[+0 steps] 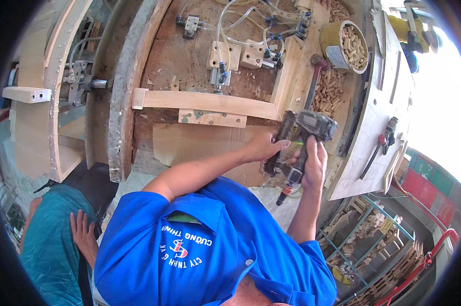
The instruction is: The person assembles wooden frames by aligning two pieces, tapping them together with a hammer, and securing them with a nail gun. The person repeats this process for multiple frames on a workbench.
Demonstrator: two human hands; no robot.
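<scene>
A black and grey pneumatic nail gun (312, 125) is held between my two hands over the bench's near edge. My right hand (315, 166) is closed around its handle, just above the air-hose fitting at the bottom. My left hand (265, 147) grips the long magazine side, its fingertips partly hidden behind the tool. Beyond the gun a pale wooden rail (210, 102) lies across the bench and meets another wooden piece (286, 76) in an angled corner joint. A wooden block (212, 118) with screws sits against the rail's near side.
Pneumatic clamps with clear tubes (222, 66) stand behind the rail. To the right are a hammer (314, 76), loose wooden dowels (328, 92) and a yellow bucket of dowels (354, 48). Another nail gun (388, 133) lies on a white board. A person in teal (57, 245) is at lower left.
</scene>
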